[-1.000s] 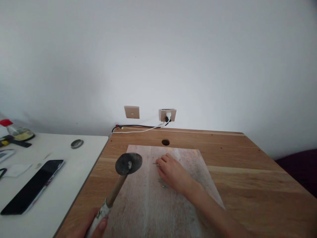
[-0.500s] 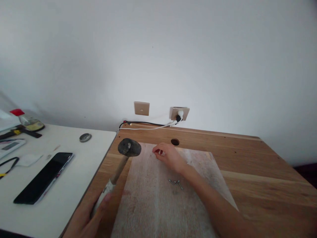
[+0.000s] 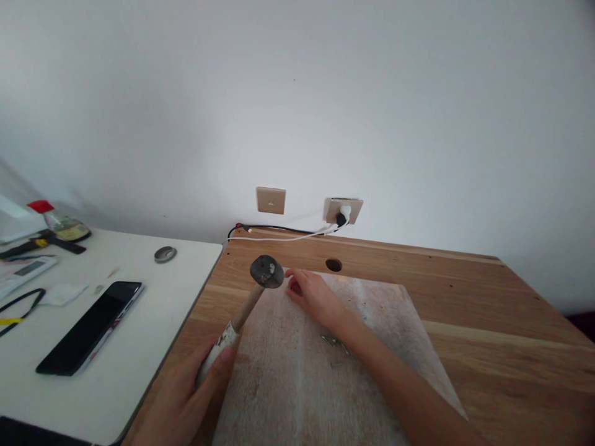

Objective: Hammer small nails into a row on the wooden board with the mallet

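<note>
My left hand (image 3: pixel 190 393) is wrapped round the white-covered grip of a mallet (image 3: pixel 266 272) with a dark head. The mallet leans up and to the right, its head just left of my other hand. My right hand (image 3: pixel 315 298) rests at the far left part of a pale, worn wooden board (image 3: pixel 274 384), fingertips pinched together. Whatever sits between those fingers is hidden. Under my right forearm several small metal screws or nails (image 3: pixel 334 342) lie loose on the board, partly covered by the arm.
The board lies on a brown wooden desk (image 3: pixel 493 322) with a round cable hole (image 3: pixel 333 265). Cables run along the wall to a socket (image 3: pixel 343 210). On the white table (image 3: pixel 153 316) at left are a phone (image 3: pixel 90 328), a tape roll (image 3: pixel 165 254), a hammer (image 3: pixel 65 243) and a red-capped bottle (image 3: pixel 69 227).
My left hand has brought the mallet to the right, its head now closer to my right hand. The right hand stays at about the same spot on the board. The view has shifted slightly.
</note>
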The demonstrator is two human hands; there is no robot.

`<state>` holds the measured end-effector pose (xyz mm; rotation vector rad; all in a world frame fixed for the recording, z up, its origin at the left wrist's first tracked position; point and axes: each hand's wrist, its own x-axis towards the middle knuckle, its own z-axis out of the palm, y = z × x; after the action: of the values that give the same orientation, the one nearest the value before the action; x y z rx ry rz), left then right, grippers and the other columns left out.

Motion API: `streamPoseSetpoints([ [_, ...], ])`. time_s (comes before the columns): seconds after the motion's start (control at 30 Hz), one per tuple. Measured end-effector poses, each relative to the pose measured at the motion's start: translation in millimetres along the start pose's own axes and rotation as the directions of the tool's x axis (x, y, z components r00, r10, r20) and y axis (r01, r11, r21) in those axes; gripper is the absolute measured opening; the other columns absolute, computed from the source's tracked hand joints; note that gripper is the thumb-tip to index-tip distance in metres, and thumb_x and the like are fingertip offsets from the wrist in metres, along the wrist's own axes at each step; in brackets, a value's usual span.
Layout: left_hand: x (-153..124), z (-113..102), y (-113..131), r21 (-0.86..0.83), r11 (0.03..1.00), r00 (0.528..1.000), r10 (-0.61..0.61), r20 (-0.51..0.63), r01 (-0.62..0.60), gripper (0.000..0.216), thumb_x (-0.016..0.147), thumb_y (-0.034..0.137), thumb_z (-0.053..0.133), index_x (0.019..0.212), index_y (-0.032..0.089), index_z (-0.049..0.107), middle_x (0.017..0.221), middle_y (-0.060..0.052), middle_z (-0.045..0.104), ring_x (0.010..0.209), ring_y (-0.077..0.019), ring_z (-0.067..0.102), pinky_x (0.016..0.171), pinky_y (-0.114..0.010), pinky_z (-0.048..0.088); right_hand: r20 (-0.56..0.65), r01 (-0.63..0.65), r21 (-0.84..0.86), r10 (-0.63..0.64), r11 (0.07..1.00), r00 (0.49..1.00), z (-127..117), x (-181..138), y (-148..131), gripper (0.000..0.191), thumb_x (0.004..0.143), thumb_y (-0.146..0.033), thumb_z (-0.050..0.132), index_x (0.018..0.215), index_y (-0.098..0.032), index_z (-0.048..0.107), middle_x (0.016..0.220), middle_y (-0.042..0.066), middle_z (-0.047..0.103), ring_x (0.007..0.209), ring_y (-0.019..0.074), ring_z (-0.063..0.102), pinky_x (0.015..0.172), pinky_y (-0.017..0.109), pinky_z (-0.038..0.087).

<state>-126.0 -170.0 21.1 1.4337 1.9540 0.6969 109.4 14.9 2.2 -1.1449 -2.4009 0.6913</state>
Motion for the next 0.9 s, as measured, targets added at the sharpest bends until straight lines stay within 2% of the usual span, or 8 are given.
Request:
streamPoseSetpoints([
  [0.1, 5, 0, 12, -0.015, 1.0, 0.998, 0.026, 0.054, -0.025, 0.051, 0.098, 0.064, 0.044, 0.112, 0.026, 0.076, 0.112, -0.002, 0.081, 0.111, -0.0293, 0.074, 0.091, -0.031, 0.06, -0.027, -0.013, 0.019, 0.014, 1.0, 1.0, -1, -5, 5, 0.044, 0.092, -0.012, 0.072, 0.133, -0.015, 0.059, 0.101, 0.007, 0.073, 0.091, 0.0186, 0.068, 0.085, 0.033, 0.054],
  [0.2, 10, 2, 20, -0.019, 0.999, 0.992, 0.032, 0.123, -0.03, 0.05, 0.1, 0.061, 0.041, 0.11, 0.026, 0.075, 0.106, -0.003, 0.082, 0.104, -0.0286, 0.076, 0.088, -0.032, 0.06, -0.068, -0.021, 0.019, 0.022, 1.0, 0.997, -13, -12, 13, 0.055, 0.09, -0.014, 0.076, 0.14, -0.013, 0.054, 0.119, 0.013, 0.069, 0.102, 0.0201, 0.066, 0.089, 0.034, 0.054],
  [0.3, 12, 3, 23, 0.035, 0.999, 0.989, 0.03, 0.146, -0.035, 0.05, 0.099, 0.061, 0.04, 0.108, 0.027, 0.076, 0.105, -0.004, 0.082, 0.104, -0.0307, 0.076, 0.09, -0.035, 0.06, -0.085, -0.036, -0.002, 0.035, 0.999, 0.996, -31, -21, 24, 0.042, 0.092, -0.012, 0.071, 0.132, -0.012, 0.059, 0.122, 0.015, 0.067, 0.103, 0.0211, 0.066, 0.091, 0.036, 0.053],
  [0.43, 8, 3, 29, 0.046, 0.999, 0.991, 0.011, 0.133, -0.017, 0.053, 0.099, 0.063, 0.039, 0.108, 0.027, 0.076, 0.109, -0.004, 0.082, 0.11, -0.0309, 0.075, 0.094, -0.035, 0.058, 0.0, 0.002, -0.03, -0.002, 1.0, 1.0, -46, -36, 30, 0.02, 0.093, -0.011, 0.066, 0.113, -0.014, 0.071, 0.105, 0.011, 0.07, 0.096, 0.0211, 0.067, 0.089, 0.035, 0.052],
  [0.53, 4, 3, 32, 0.008, 1.0, 0.993, -0.004, 0.12, 0.003, 0.052, 0.098, 0.063, 0.042, 0.112, 0.026, 0.076, 0.109, -0.002, 0.082, 0.108, -0.0293, 0.075, 0.094, -0.033, 0.059, 0.09, 0.06, -0.033, -0.057, 0.998, 0.994, -43, -42, 24, 0.025, 0.086, -0.004, 0.068, 0.107, -0.014, 0.074, 0.101, 0.01, 0.071, 0.091, 0.0202, 0.067, 0.085, 0.032, 0.051],
  [0.63, 0, 4, 32, -0.027, 1.0, 0.997, 0.008, 0.083, -0.006, 0.052, 0.097, 0.063, 0.046, 0.115, 0.025, 0.076, 0.111, -0.001, 0.082, 0.112, -0.0286, 0.074, 0.096, -0.03, 0.058, 0.128, 0.093, -0.022, -0.09, 0.995, 0.988, -36, -37, 19, 0.03, 0.08, 0.003, 0.064, 0.101, -0.014, 0.078, 0.096, 0.009, 0.07, 0.085, 0.0197, 0.066, 0.08, 0.031, 0.051],
  [0.77, -3, 6, 30, -0.057, 0.998, 1.0, -0.014, 0.02, 0.015, 0.051, 0.095, 0.064, 0.049, 0.113, 0.025, 0.078, 0.116, -0.001, 0.081, 0.117, -0.0282, 0.072, 0.097, -0.027, 0.058, 0.09, 0.081, 0.039, -0.084, 0.996, 0.992, -29, -19, 25, 0.026, 0.08, 0.003, 0.066, 0.095, -0.014, 0.079, 0.09, 0.007, 0.07, 0.076, 0.0151, 0.066, 0.072, 0.025, 0.051],
  [0.9, -3, 5, 31, -0.049, 0.998, 1.0, -0.027, -0.012, 0.026, 0.051, 0.094, 0.064, 0.05, 0.112, 0.026, 0.078, 0.112, 0.0, 0.082, 0.115, -0.0276, 0.073, 0.098, -0.027, 0.057, 0.01, 0.067, 0.095, -0.068, 0.993, 0.998, -24, -9, 32, 0.021, 0.088, 0.0, 0.065, 0.098, -0.014, 0.078, 0.093, 0.007, 0.073, 0.078, 0.0139, 0.068, 0.075, 0.024, 0.054],
])
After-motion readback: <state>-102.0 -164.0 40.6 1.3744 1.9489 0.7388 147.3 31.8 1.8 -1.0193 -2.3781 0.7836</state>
